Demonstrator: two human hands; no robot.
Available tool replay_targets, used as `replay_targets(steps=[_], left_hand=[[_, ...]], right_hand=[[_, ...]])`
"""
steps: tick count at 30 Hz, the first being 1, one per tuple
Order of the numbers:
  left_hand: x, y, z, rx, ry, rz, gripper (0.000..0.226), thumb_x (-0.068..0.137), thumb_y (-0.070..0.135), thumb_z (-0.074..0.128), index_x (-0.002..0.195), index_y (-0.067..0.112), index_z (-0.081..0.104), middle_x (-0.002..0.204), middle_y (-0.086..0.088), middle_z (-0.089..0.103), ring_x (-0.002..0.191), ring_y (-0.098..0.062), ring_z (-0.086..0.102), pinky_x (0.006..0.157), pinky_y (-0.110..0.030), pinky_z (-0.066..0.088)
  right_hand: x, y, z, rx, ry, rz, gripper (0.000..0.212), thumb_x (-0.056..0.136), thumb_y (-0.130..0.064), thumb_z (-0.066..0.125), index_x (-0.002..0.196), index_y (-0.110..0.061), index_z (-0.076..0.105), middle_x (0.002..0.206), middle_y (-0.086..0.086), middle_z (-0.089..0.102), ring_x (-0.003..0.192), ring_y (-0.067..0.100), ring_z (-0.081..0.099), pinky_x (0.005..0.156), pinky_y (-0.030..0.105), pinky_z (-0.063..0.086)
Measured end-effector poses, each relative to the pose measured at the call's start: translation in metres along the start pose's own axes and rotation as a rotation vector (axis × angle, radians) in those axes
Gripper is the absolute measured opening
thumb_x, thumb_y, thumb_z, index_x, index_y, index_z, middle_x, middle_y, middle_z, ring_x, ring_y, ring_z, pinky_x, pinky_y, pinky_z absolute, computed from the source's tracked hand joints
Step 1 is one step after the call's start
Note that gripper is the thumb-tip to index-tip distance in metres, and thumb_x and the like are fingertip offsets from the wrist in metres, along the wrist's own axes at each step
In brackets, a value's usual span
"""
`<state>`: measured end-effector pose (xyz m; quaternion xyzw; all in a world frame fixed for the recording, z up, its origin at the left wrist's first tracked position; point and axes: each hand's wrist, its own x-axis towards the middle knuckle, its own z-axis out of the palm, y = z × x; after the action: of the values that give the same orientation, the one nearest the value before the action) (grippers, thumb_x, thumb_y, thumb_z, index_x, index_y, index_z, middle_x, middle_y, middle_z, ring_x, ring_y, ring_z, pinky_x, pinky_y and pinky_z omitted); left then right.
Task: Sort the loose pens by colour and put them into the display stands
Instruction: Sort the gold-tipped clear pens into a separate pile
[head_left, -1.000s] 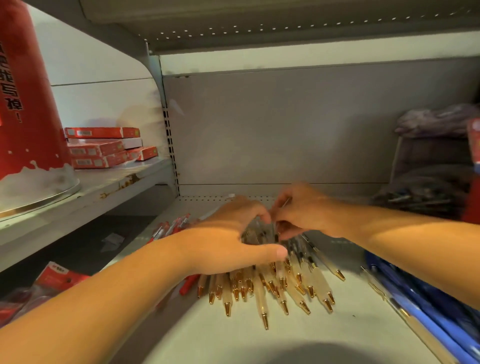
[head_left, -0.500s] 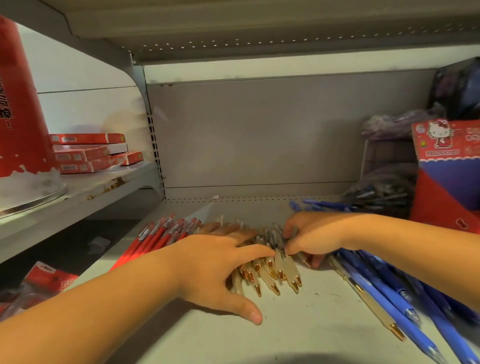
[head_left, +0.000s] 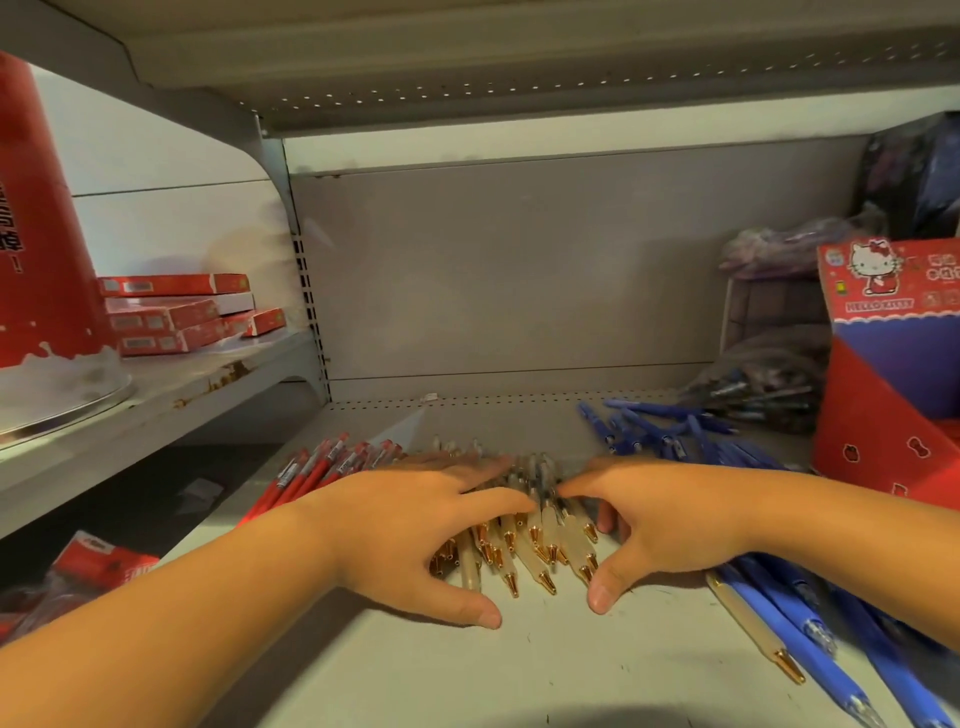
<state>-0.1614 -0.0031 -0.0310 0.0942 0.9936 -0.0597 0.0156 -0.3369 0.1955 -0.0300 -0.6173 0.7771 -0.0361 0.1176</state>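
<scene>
now, hands: your left hand (head_left: 415, 525) and right hand (head_left: 670, 525) lie flat, fingers spread, flanking the frosted gold-tipped pens (head_left: 535, 545).
tip: squeeze inward evenly, tips aligned.

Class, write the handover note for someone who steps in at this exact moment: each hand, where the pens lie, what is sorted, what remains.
Left hand: open, spread flat over the left side of the pale gold-tipped pens.
Right hand: open, cupping their right side; neither hand grips a pen.
Pens: red pens lie left, pale ones centre, blue pens right, all on the shelf.
Done: three colour piles, roughly.
Left: one pale pen lies among the blue; the red display stand at right shows no pens in it.
</scene>
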Motion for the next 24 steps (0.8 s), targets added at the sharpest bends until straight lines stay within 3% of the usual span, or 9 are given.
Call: replay_targets(steps=[3, 7, 10, 13, 15, 17, 20, 24], left_hand=[[0.001, -0.001, -0.001, 0.084, 0.042, 0.027, 0.067, 0.090, 0.068, 0.040, 0.147, 0.046, 0.012, 0.155, 0.002, 0.037, 0.126, -0.018, 0.051, 0.100, -0.039, 0.050], [0.003, -0.002, -0.001, 0.028, 0.083, 0.066, 0.053, 0.097, 0.054, 0.039, 0.144, 0.040, 0.021, 0.133, 0.003, 0.054, 0.103, -0.013, 0.061, 0.086, -0.036, 0.055], [0.001, -0.002, 0.000, -0.027, 0.107, 0.045, 0.062, 0.093, 0.067, 0.039, 0.147, 0.043, 0.020, 0.138, 0.013, 0.050, 0.113, -0.005, 0.054, 0.094, -0.030, 0.051], [0.003, -0.001, -0.005, -0.090, 0.166, 0.049, 0.061, 0.093, 0.069, 0.035, 0.147, 0.039, 0.030, 0.143, 0.016, 0.047, 0.122, -0.001, 0.048, 0.101, -0.024, 0.044], [0.010, -0.001, -0.012, -0.119, 0.180, -0.030, 0.057, 0.095, 0.067, 0.029, 0.142, 0.037, 0.038, 0.140, 0.013, 0.050, 0.120, -0.002, 0.049, 0.097, -0.019, 0.042], [0.025, -0.004, -0.020, -0.168, 0.122, -0.216, 0.054, 0.095, 0.067, 0.025, 0.136, 0.037, 0.043, 0.129, 0.011, 0.055, 0.111, -0.006, 0.052, 0.084, -0.016, 0.039], [0.055, -0.014, -0.024, -0.267, 0.114, -0.394, 0.055, 0.095, 0.068, 0.027, 0.133, 0.035, 0.047, 0.134, 0.008, 0.054, 0.118, -0.014, 0.050, 0.094, -0.031, 0.038], [0.088, -0.032, -0.020, -0.268, 0.026, -0.447, 0.065, 0.094, 0.069, 0.026, 0.140, 0.028, 0.046, 0.144, 0.001, 0.052, 0.129, -0.021, 0.047, 0.105, -0.040, 0.033]], right_hand=[[-0.001, -0.001, 0.003, 0.018, 0.005, 0.007, 0.082, 0.065, -0.077, 0.067, 0.135, -0.047, 0.039, 0.115, -0.022, 0.051, 0.099, 0.006, 0.053, 0.082, 0.021, 0.047], [-0.003, -0.004, 0.005, -0.029, -0.017, 0.016, 0.090, 0.067, -0.083, 0.059, 0.143, -0.044, 0.028, 0.134, -0.015, 0.044, 0.118, 0.012, 0.049, 0.101, 0.032, 0.046], [-0.004, -0.012, 0.007, -0.033, -0.043, 0.036, 0.096, 0.061, -0.089, 0.057, 0.140, -0.043, 0.029, 0.130, -0.013, 0.045, 0.115, 0.012, 0.050, 0.100, 0.034, 0.046], [-0.002, -0.020, 0.010, -0.079, -0.014, 0.068, 0.089, 0.062, -0.089, 0.054, 0.134, -0.041, 0.032, 0.122, -0.010, 0.043, 0.106, 0.009, 0.049, 0.095, 0.033, 0.048], [-0.001, -0.022, 0.013, -0.086, 0.026, 0.085, 0.090, 0.064, -0.090, 0.051, 0.136, -0.041, 0.030, 0.124, -0.007, 0.041, 0.110, 0.012, 0.046, 0.097, 0.035, 0.046], [-0.001, -0.024, 0.017, -0.086, 0.059, 0.108, 0.095, 0.064, -0.091, 0.049, 0.141, -0.040, 0.025, 0.131, -0.005, 0.038, 0.117, 0.016, 0.042, 0.102, 0.038, 0.043], [0.000, -0.024, 0.017, -0.115, 0.047, 0.115, 0.106, 0.065, -0.091, 0.048, 0.149, -0.034, 0.018, 0.143, -0.006, 0.033, 0.126, 0.019, 0.039, 0.107, 0.038, 0.040], [-0.002, -0.014, 0.009, -0.038, -0.043, 0.058, 0.116, 0.063, -0.089, 0.054, 0.153, -0.035, 0.004, 0.159, -0.010, 0.018, 0.141, 0.016, 0.028, 0.116, 0.037, 0.030]])
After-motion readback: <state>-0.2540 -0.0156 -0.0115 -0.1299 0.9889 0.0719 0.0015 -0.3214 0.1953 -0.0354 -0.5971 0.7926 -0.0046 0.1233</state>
